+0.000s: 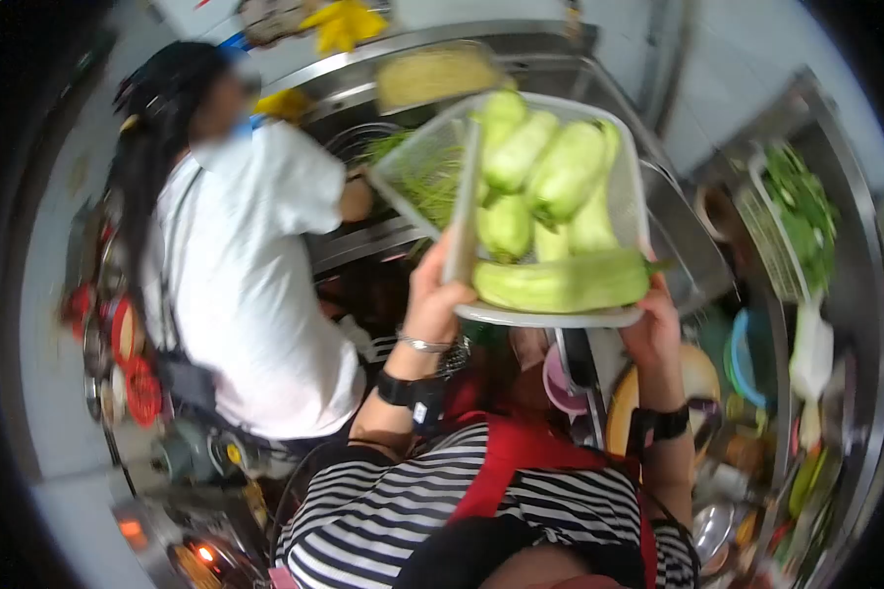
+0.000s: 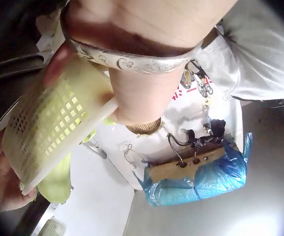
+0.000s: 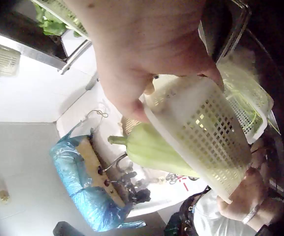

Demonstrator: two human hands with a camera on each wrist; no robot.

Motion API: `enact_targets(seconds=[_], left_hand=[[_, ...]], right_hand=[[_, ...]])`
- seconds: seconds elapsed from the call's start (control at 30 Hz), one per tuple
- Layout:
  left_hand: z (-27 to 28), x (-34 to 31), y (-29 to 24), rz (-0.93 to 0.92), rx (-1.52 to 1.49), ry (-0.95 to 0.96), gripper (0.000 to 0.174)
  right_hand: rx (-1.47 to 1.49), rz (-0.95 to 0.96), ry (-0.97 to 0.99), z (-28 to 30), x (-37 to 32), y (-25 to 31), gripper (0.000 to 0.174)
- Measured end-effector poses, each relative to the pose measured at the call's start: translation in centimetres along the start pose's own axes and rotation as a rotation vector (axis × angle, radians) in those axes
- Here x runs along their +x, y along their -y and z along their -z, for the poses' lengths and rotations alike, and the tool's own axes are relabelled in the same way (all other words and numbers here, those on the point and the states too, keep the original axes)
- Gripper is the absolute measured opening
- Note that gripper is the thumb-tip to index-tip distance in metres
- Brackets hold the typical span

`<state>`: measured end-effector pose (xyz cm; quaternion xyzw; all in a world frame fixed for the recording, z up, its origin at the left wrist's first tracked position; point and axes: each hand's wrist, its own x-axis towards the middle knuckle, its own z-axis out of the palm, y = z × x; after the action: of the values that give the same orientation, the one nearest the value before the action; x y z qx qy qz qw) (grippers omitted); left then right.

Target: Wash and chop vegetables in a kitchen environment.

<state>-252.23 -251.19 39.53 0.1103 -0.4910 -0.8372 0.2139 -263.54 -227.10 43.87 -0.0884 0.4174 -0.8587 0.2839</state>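
Both hands hold a white perforated plastic basket (image 1: 467, 187) in front of the chest. Several pale green zucchini (image 1: 568, 172) are piled in it, and one long zucchini (image 1: 560, 282) lies across the near side. My left hand (image 1: 432, 294) grips the left rim, with the thumb on the rim. At the near right corner, my right hand (image 1: 653, 324) clasps the rim; its thumb and fingers straddle the basket edge in the right wrist view. The square-holed basket wall (image 3: 206, 130) shows there. A second basket (image 1: 388, 175) with thin green stems stands just beyond, partly hidden.
A person in a white shirt (image 1: 250, 265) stands close on the left at the sink counter. The metal sink (image 1: 692, 240) lies beyond the basket. To the right, leafy greens (image 1: 801, 211) fill a crate near a blue basin (image 1: 751, 358). A burner flame (image 1: 206, 555) glows at lower left.
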Motion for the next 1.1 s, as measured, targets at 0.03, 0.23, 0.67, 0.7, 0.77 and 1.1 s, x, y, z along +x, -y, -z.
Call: enact_targets(seconds=[0.03,0.23,0.67,0.7,0.77,1.1], left_hand=[[-0.6,0.0,-0.1,-0.032,0.006,0.038,0.077],[-6.8,-2.7,-1.0,0.094,-0.012,0.272,0.080],[-15.0,-9.0,11.7,0.472,0.074,1.033,0.075],[-15.2,-9.4,12.6,0.537,0.021,1.038,0.076],[-15.4,-10.2,14.9,0.769,-0.026,0.977,0.077],[-15.2,-7.7,28.5,0.546,0.400,0.913,0.057]], right_hand=[[0.003,0.024,-0.011,-0.4,-0.9,0.5,0.067],[-0.059,0.180,-0.132,1.8,-10.0,3.0,0.076],[-0.128,0.386,-0.727,8.3,-31.6,-0.1,0.088],[-0.079,0.375,-0.715,9.3,-32.1,-0.6,0.087],[-0.024,0.341,-0.733,10.9,-34.2,-2.2,0.086],[-0.083,0.081,-0.917,24.7,-31.3,-6.9,0.071]])
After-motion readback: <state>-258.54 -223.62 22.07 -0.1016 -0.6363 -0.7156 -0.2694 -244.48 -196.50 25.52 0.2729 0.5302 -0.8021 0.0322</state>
